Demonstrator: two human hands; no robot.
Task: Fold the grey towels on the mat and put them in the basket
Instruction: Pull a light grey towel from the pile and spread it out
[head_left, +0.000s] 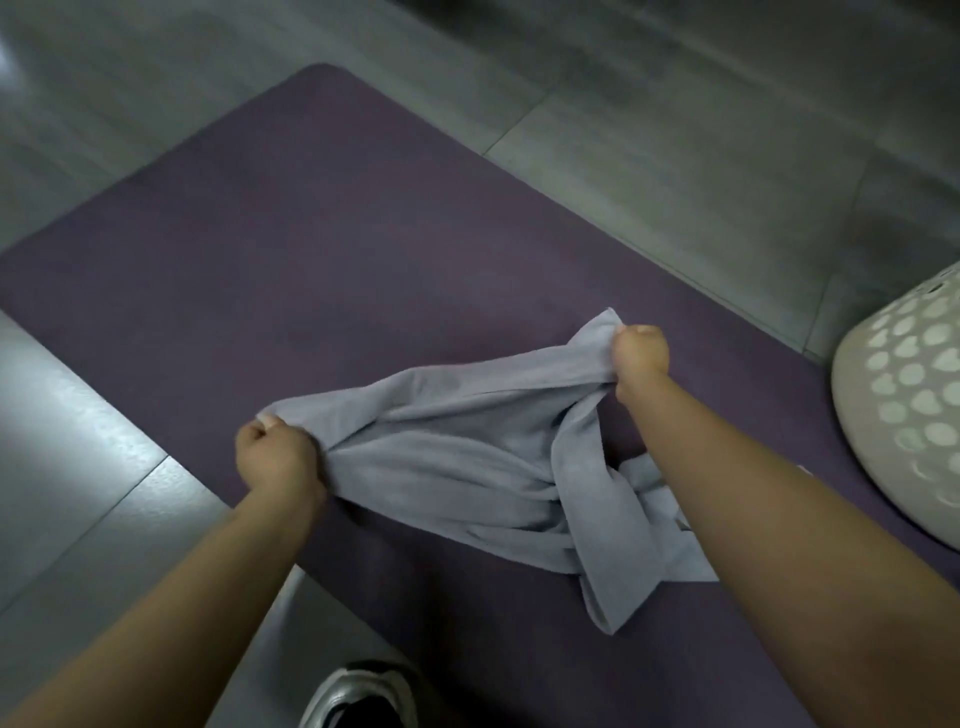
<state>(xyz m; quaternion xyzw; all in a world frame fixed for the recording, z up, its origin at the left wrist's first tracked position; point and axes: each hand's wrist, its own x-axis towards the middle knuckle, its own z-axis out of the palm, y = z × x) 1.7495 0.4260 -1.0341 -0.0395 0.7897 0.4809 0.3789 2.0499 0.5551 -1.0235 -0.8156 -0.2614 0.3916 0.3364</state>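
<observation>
Both hands grasp 1 grey towel (457, 447) above the purple mat (291, 249). The left hand (275, 457), at 8 o'clock, clenches one corner; the right hand (638, 358), at 2 o'clock, clenches another. The cloth sags crumpled between them, its lower end on the mat. The white basket (904, 415) stands at 3 o'clock.
</observation>
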